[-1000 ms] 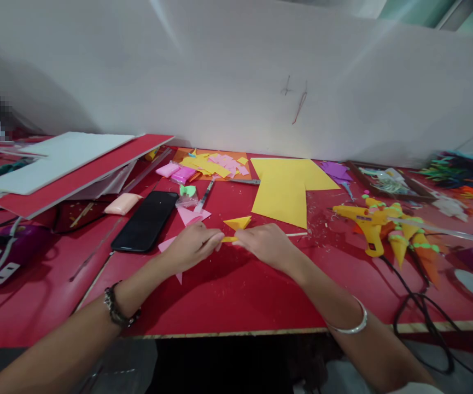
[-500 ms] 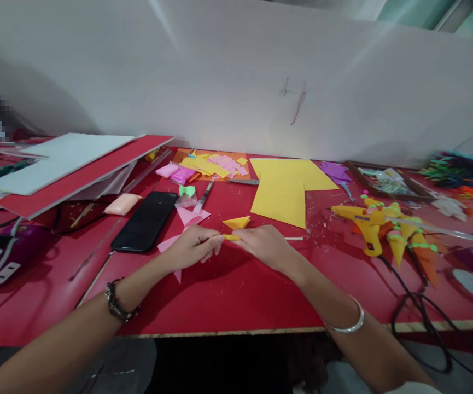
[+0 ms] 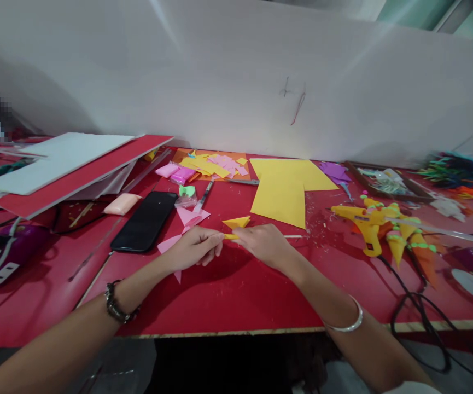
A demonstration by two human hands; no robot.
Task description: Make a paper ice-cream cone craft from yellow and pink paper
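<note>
Between my two hands runs a narrow yellow paper roll [image 3: 230, 237], seemingly around a thin stick. My left hand [image 3: 198, 249] pinches its left end with curled fingers. Closed over the other end is my right hand [image 3: 263, 244], and a thin pale stick [image 3: 293, 236] shows beyond it on the right. My fingers hide most of the roll. Just behind it lies a folded yellow paper piece [image 3: 237, 222]. Pink paper pieces [image 3: 191, 216] lie behind and beneath my left hand. A large yellow sheet [image 3: 281, 194] is spread on the red table [image 3: 236, 301] farther back.
At left are a black phone [image 3: 145, 221], a peach packet [image 3: 122, 204] and stacked boards [image 3: 76, 161]. A yellow glue gun [image 3: 367, 221] and decorated cones [image 3: 398, 241] are at right, with a black cable [image 3: 408, 295]. Paper scraps [image 3: 215, 164] and a tray [image 3: 387, 180] lie behind.
My left hand's fingers have curled in more, and slightly more yellow roll shows between the hands. My right hand has shifted very little.
</note>
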